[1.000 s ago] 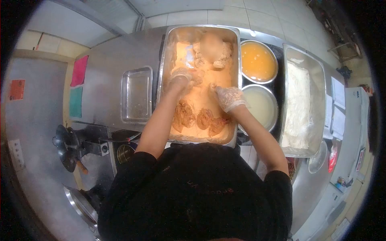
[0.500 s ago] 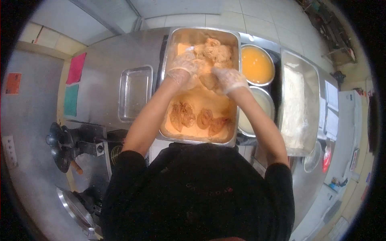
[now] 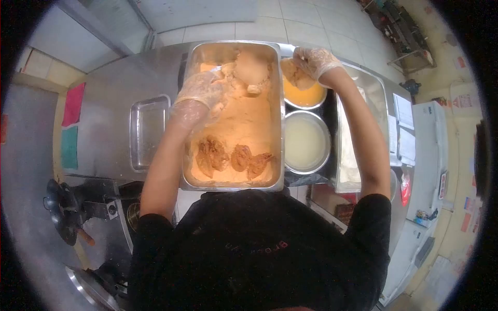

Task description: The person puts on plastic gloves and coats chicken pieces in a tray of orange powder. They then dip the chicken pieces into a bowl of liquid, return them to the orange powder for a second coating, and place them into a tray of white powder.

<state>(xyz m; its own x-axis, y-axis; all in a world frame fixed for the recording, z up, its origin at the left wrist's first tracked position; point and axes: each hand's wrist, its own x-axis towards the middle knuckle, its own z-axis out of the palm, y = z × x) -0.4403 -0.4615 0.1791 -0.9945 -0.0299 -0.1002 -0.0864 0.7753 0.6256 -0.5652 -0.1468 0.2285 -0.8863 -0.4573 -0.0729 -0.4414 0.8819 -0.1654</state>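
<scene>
My right hand (image 3: 317,63), in a clear plastic glove, grips a flour-coated chicken piece (image 3: 296,75) above the bowl of orange liquid (image 3: 303,97). At the left side of a deep metal pan (image 3: 280,140) is my gloved left hand (image 3: 201,92), low over the orange-tinted flour (image 3: 236,122). Coating lumps lie against its glove, and its fingers are partly hidden. Beside it, at the pan's far end, sits a heap of coated pieces (image 3: 251,67). Several darker, wet-looking chicken pieces (image 3: 211,154) rest at the near end.
A bowl of pale liquid (image 3: 306,142) stands right of the pan. Beyond it is a long metal pan of white flour (image 3: 348,155), partly behind my right arm. To the left, a small metal tray (image 3: 150,132) sits on the steel counter (image 3: 111,119). Cooking equipment (image 3: 65,210) stands lower left.
My right hand has lifted a coated chicken piece out of the pan and carried it right, over the orange liquid. My left hand stays in the pan. The view has shifted slightly.
</scene>
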